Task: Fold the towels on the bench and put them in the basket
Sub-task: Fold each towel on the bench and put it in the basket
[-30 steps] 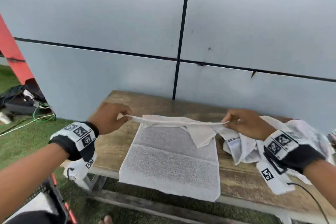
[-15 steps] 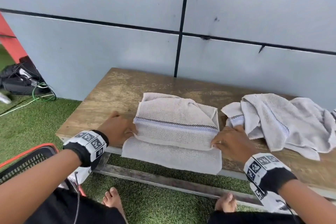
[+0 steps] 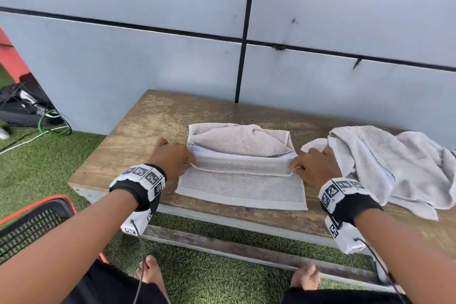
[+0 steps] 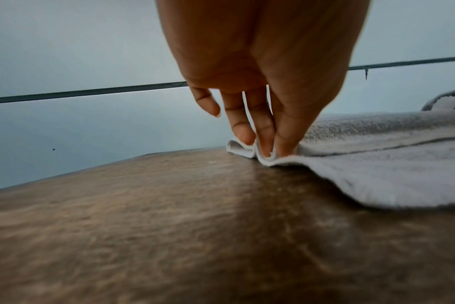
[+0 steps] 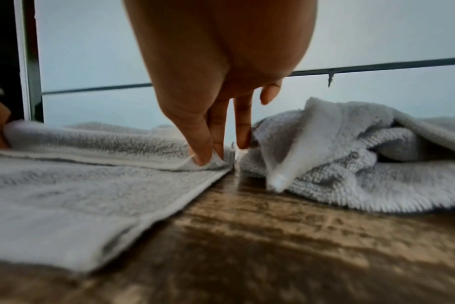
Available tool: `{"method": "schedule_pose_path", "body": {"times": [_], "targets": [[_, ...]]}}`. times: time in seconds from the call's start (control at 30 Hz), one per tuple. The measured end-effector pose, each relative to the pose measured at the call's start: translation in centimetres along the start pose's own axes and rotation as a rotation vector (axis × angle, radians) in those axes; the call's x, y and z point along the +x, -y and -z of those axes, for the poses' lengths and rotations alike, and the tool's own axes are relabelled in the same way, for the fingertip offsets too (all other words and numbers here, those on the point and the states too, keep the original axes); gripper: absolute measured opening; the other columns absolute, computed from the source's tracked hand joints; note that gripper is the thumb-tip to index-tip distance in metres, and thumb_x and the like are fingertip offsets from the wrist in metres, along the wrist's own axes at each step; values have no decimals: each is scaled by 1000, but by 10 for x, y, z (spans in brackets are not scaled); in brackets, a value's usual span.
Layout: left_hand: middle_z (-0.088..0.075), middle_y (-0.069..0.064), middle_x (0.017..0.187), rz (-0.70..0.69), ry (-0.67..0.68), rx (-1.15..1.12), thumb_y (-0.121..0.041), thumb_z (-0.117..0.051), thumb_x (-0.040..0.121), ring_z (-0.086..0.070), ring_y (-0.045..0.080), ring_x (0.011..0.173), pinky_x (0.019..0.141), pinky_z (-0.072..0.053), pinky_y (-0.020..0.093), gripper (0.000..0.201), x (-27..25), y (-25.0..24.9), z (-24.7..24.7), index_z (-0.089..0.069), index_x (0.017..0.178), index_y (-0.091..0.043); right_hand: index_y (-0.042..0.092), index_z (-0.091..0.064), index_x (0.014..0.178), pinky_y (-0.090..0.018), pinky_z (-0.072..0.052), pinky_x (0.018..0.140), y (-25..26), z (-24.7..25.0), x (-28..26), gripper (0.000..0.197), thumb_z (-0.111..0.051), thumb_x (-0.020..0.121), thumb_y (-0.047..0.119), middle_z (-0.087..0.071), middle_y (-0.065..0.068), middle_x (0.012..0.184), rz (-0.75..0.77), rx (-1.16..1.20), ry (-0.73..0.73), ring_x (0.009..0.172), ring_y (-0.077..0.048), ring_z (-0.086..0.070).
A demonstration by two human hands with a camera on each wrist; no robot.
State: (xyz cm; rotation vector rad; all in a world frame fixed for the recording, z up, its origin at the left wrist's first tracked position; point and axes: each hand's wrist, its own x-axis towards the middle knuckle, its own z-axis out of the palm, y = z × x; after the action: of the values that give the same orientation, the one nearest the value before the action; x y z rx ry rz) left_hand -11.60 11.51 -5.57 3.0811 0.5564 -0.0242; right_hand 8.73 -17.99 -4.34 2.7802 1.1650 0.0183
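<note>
towel [image 3: 241, 180] lies flat on the wooden bench [image 3: 138, 145], far part doubled over twd the near edge. left hand [image 3: 170, 161] pinches the fold's left corner w/ thumb + fingers [image 4: 262, 131], right hand [image 3: 313, 168] pinches the right corner the same way. 2nd towel [image 3: 394, 163] crumpled just right of it, touching the right hand; basket [image 3: 32, 224] on grass, bottom left.
</note>
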Motion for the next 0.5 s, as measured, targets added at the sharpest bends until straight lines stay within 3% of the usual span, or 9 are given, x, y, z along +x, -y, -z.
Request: {"method": "schedule_pose_path", "body": {"times": [0.13, 0.27, 0.4, 0.5], "targets": [[-63, -14, 87, 0, -216, -136, -29, -56, 89, -57, 12, 88, 78, -20, 32, 13, -20, 6, 5, -67, 91, -36, 34, -66, 91, -34, -21, 84, -11, -2, -24, 14, -56, 89, 25, -64, 14, 84, -32, 228, -188, 97, -14, -55], [-66, -13, 77, -40, -423, -152, -24, -72, 77, -60, 17, 74, 76, -27, 34, 7, -45, 9, 2, -70, 81, -29, 30, -67, 88, -35, -22, 89, -23, -4, -51, 9, -64, 84, 23, -68, 14, 95, -4, 345, -284, 99, -13, -57], [-71, -13, 87, -93, -443, -143, -24, -81, 68, -65, 16, 78, 78, -24, 30, 13, -66, 5, -9, -73, 76, -30, 34, -67, 86, -36, -24, 88, -22, -15, -74, 14, -69, 80, 22, -63, 21, 91, 79, 323, -270, 95, -11, -58], [-70, -15, 83, -105, -395, -153, -26, -82, 67, -65, 11, 77, 81, -21, 25, 15, -80, 6, -23, -72, 76, -33, 32, -69, 82, -29, -22, 86, -21, -24, -83, 15, -74, 75, 20, -62, 22, 88, 153, 351, -263, 93, -10, -59]]}}
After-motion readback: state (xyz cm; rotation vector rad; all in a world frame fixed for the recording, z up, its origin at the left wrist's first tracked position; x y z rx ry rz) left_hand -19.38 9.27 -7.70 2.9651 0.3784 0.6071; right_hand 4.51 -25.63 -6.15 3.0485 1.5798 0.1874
